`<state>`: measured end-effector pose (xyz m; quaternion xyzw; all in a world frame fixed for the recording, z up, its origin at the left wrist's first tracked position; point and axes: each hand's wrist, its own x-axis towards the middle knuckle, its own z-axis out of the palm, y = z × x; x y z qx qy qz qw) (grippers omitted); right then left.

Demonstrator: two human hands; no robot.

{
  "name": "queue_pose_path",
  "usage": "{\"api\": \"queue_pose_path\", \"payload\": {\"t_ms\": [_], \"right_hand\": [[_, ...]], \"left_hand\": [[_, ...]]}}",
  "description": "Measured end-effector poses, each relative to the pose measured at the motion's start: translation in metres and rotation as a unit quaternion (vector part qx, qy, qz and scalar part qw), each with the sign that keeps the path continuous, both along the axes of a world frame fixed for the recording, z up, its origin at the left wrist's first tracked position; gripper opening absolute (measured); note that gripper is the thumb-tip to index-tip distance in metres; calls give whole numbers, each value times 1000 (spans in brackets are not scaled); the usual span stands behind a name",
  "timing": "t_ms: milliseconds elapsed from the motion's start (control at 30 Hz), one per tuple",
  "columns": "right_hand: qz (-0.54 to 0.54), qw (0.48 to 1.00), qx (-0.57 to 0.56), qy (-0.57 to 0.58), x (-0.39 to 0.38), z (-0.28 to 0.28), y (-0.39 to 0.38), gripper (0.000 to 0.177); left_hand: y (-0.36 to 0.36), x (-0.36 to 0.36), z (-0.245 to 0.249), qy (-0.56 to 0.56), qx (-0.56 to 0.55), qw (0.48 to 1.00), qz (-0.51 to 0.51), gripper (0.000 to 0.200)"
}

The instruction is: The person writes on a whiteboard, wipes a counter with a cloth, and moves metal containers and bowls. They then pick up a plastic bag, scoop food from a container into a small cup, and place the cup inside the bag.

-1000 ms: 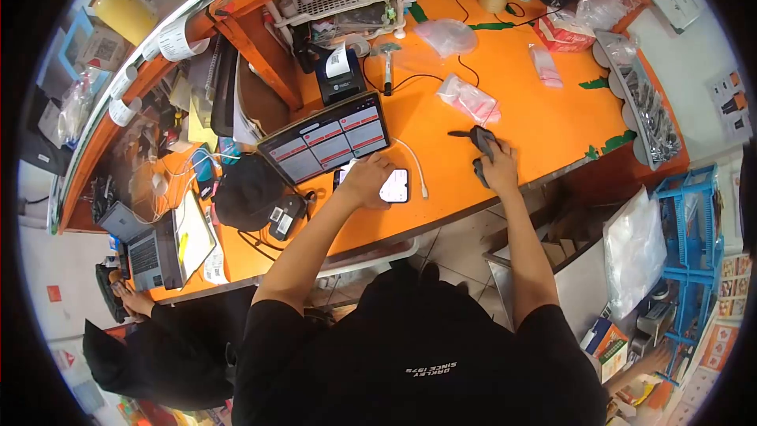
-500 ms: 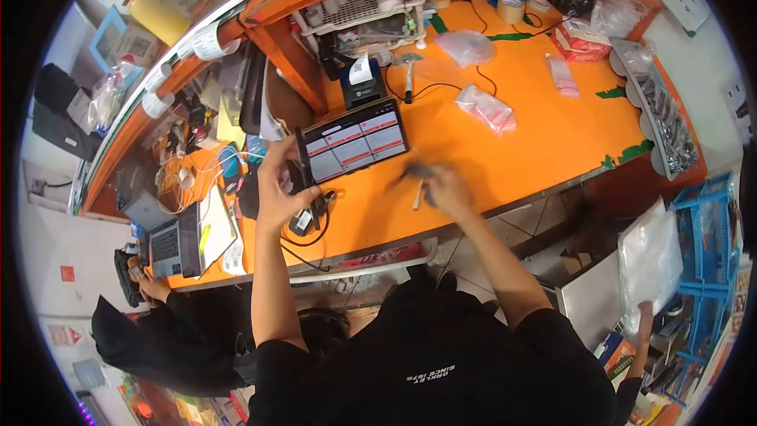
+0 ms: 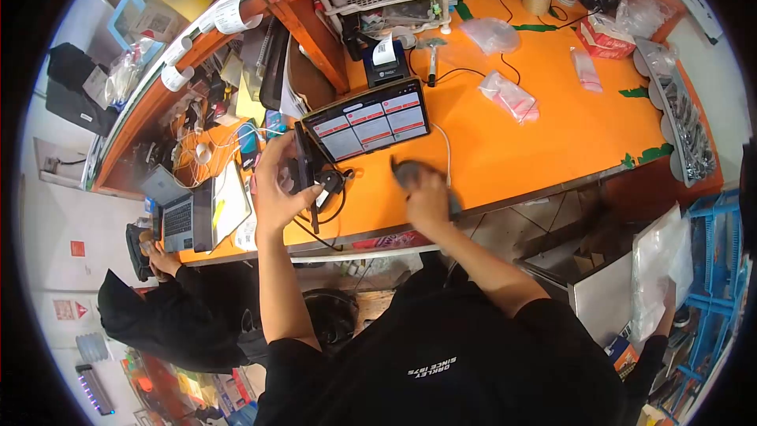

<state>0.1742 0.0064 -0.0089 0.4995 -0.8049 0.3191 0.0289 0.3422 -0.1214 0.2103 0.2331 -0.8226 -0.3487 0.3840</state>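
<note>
At the tablet's (image 3: pixel 367 120) left edge, the half-curled left hand (image 3: pixel 276 189) grips a phone (image 3: pixel 303 166) upright; nearer its right corner, the right hand (image 3: pixel 428 201) clutches a blurred dark cloth (image 3: pixel 409 173).

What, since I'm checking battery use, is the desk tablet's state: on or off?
On: the tablet shows a lit screen with white panels and red bars.
</note>
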Motion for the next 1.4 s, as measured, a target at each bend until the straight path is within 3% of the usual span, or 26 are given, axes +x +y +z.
{"api": "queue_pose_path", "payload": {"t_ms": [67,133,167,200,267,300,333,367,400,433,467,600,667,733,800,833,867,933,967,1033,1067,1133,1167,1200,1300,1400], "right_hand": [[301,950,-23,-85,47,-9,4,25],[547,783,143,-259,67,30,-10,29],[483,796,115,-347,71,22,-20,29],[369,867,83,-326,54,50,-20,25],[97,981,14,-165,32,49,-32,27],[99,991,48,-70,32,22,-36,26],[213,963,122,-112,33,18,-32,26],[394,916,75,3,43,25,-17,27],[415,837,254,-249,58,17,-20,34],[413,829,206,-315,64,19,3,39],[482,768,280,-315,50,49,9,51],[386,747,215,-497,3,44,53,44],[305,797,225,-471,-16,63,73,33],[251,830,155,-473,-5,27,65,37],[193,831,119,-507,0,25,76,39],[169,823,103,-532,11,25,75,40],[176,819,64,-543,16,25,76,38],[140,789,59,-595,19,0,69,34],[137,837,50,-528,20,19,72,33],[150,906,22,-395,16,40,67,32],[171,924,11,-343,19,38,63,34],[243,928,9,-283,20,42,57,35],[267,935,-33,-232,17,43,57,37],[238,898,20,-369,18,56,72,45],[250,920,45,-298,13,30,75,51],[228,943,50,-239,11,8,74,56]], "left_hand": [[1,-5,1,17,31,999,-23,78],[2,-11,7,6,16,1000,-24,77],[3,-13,12,-22,-16,999,-23,76],[4,-15,16,-46,-47,998,-23,76],[8,-22,16,-41,-38,998,-26,73],[8,-29,13,-73,-55,995,-32,72],[7,-40,12,-101,-77,991,-42,72],[13,-54,13,-125,-87,987,-49,71],[10,-68,0,-149,-82,983,-68,70],[14,-83,-7,-167,-80,980,-76,70],[21,-101,-15,-183,-79,976,-88,70],[41,-181,-68,-244,-96,949,-174,66],[34,-221,-116,-307,-111,923,-205,64],[38,-260,-133,-314,-87,911,-254,66],[22,-267,-163,-259,-147,909,-291,68],[39,-269,-145,-263,-131,901,-318,68],[32,-270,-160,-349,-135,900,-225,70],[39,-274,-144,-399,-124,893,-169,79],[19,-286,-176,-428,-120,884,-144,81],[28,-288,-175,-350,-145,924,-43,69],[21,-292,-180,-337,-88,932,-105,63],[31,-289,-156,-338,-40,937,-79,58],[30,-314,-199,-369,-47,928,-31,63],[34,-310,-178,-427,-57,902,-28,73],[40,-302,-159,-452,-67,889,-5,75],[45,-278,-144,-376,-68,924,26,63]]}}
